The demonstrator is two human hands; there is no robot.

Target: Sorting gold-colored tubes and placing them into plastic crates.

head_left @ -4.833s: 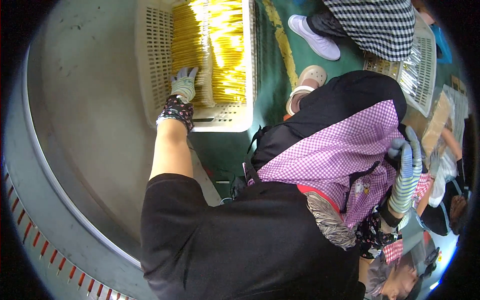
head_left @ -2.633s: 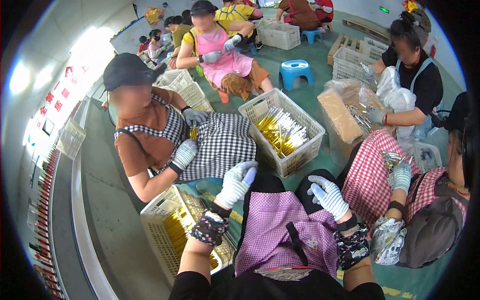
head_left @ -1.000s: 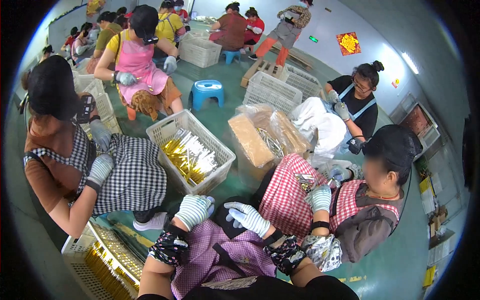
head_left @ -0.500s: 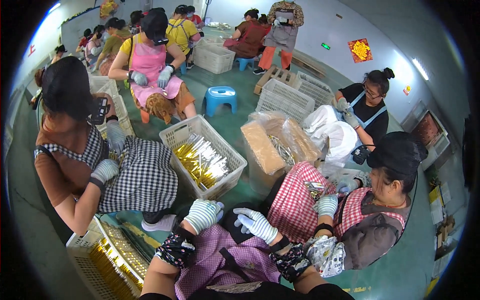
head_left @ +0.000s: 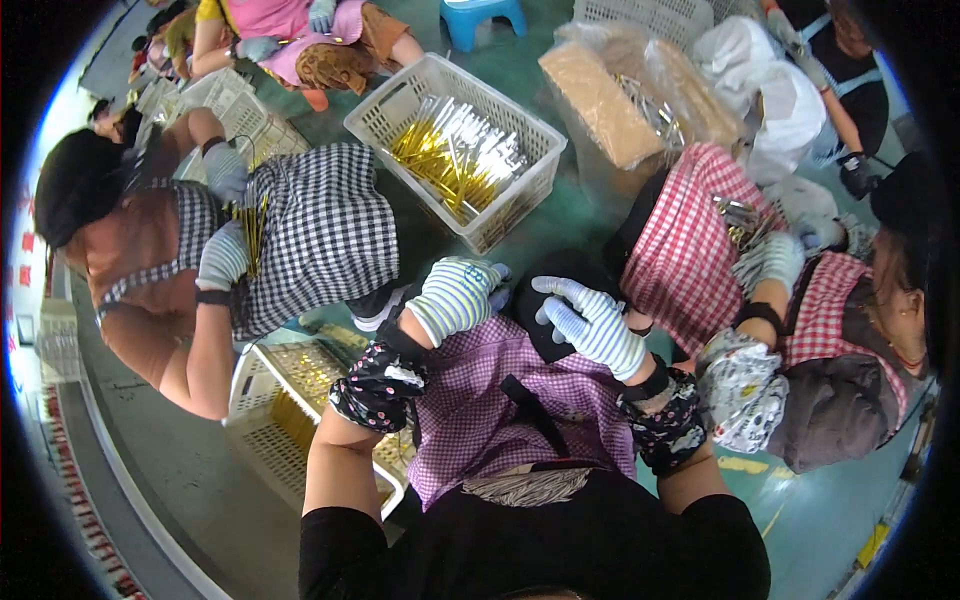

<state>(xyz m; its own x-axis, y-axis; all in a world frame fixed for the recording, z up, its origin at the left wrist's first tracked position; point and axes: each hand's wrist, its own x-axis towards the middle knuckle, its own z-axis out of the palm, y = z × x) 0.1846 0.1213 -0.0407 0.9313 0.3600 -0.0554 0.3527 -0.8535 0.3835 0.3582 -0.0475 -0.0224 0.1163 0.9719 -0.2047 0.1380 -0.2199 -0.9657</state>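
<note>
My left hand [head_left: 458, 300], in a striped knit glove, hovers above my lap at the edge of a purple checked apron [head_left: 470, 385]. Its fingers bend loosely, tips apart, and nothing shows in them. To its right, my right hand [head_left: 597, 325] wears a matching glove. It is open, index finger stretched toward the left hand, with nothing visible in the grasp. A gap separates the two hands. Between and beyond them lies a dark rounded shape [head_left: 550, 285] whose kind I cannot make out. Floral sleeve covers [head_left: 378, 388] wrap both my forearms.
Ahead stands a white plastic crate [head_left: 480, 235] of gold and silver sticks. At my left is another crate [head_left: 255, 400] with gold pieces. A co-worker in black-and-white check [head_left: 315, 235] holds gold sticks; another in red check [head_left: 690, 250] sits right. A plastic-lined carton [head_left: 600, 105] stands beyond.
The view has tilted down and shifted, so crates and co-workers sit higher in it and more of my torso shows. My hands keep nearly the same pose over my lap.
</note>
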